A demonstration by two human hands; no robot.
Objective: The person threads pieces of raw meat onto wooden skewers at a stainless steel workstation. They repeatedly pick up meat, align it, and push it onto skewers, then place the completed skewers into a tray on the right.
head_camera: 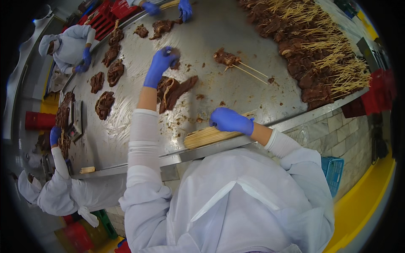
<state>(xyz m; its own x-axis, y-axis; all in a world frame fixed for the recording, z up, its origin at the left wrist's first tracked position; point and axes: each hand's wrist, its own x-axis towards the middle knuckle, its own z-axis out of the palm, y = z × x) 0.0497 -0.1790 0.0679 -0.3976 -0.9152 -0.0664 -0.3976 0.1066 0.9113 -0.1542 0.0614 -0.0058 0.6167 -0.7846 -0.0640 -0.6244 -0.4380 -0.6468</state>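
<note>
My left hand (161, 64), in a blue glove, is raised over the steel table (202, 53) with its fingertips at a small, blurred piece of dark meat (175, 63). Below that hand lie larger strips of marinated meat (177, 91). My right hand (232, 120), also gloved, rests on a bundle of thin wooden skewers (208, 137) along the near edge; its curled fingers hide whether a skewer is held. Farther up, one portion of meat (226, 59) sits threaded on two skewers whose bare ends point down to the right.
Many skewered meat pieces (294, 60) are heaped at the right. Loose meat portions (104, 105) lie at the left, near a scale (76, 121). Co-workers (68, 47) stand along the left side, and another person's gloved hands (185, 11) are at the far edge. A blue crate (332, 174) stands low at right.
</note>
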